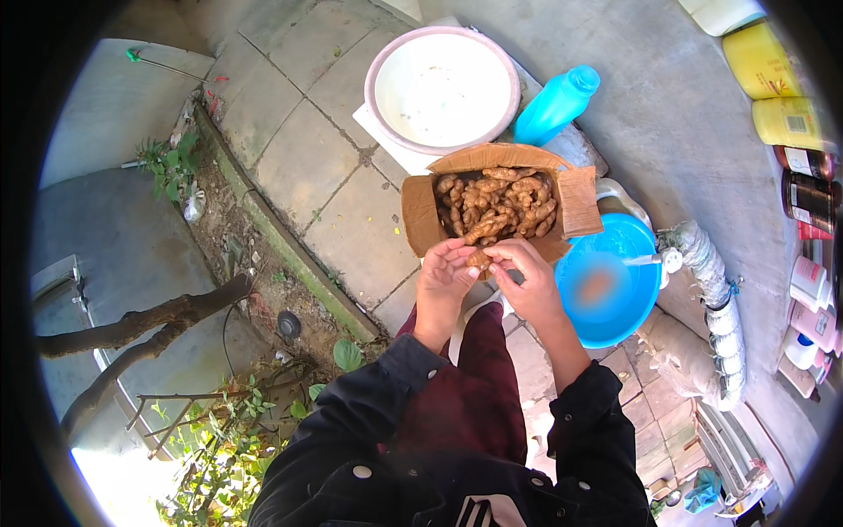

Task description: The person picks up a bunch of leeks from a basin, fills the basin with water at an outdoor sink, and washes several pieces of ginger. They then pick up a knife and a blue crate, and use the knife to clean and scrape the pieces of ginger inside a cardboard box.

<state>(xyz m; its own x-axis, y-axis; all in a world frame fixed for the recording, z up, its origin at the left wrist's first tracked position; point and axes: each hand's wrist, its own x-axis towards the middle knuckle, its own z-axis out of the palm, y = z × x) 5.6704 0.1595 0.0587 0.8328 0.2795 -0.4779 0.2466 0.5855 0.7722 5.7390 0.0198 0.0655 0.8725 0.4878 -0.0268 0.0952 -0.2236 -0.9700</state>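
Between my two hands I hold a small, knobbly brown tuber piece (pixel 479 259), just above the near edge of a cardboard box. My left hand (pixel 442 283) pinches it from the left with thumb and fingers. From the other side, the fingertips of my right hand (pixel 527 280) grip it too. Directly beyond them the open cardboard box (pixel 421 221), its flaps folded out, is filled with many finger-shaped brown tubers (pixel 494 201) that look like ginger or a similar root.
Beyond the box sit a white basin with a pinkish rim (pixel 441 85) and a turquoise bottle (pixel 556 105). A tap (pixel 668 259) reaches over a blue basin (pixel 609 323) at right, beside wrapped pipes (pixel 721 329). Bottles (pixel 784 122) line the right wall; branches (pixel 132 329) and plants lie left.
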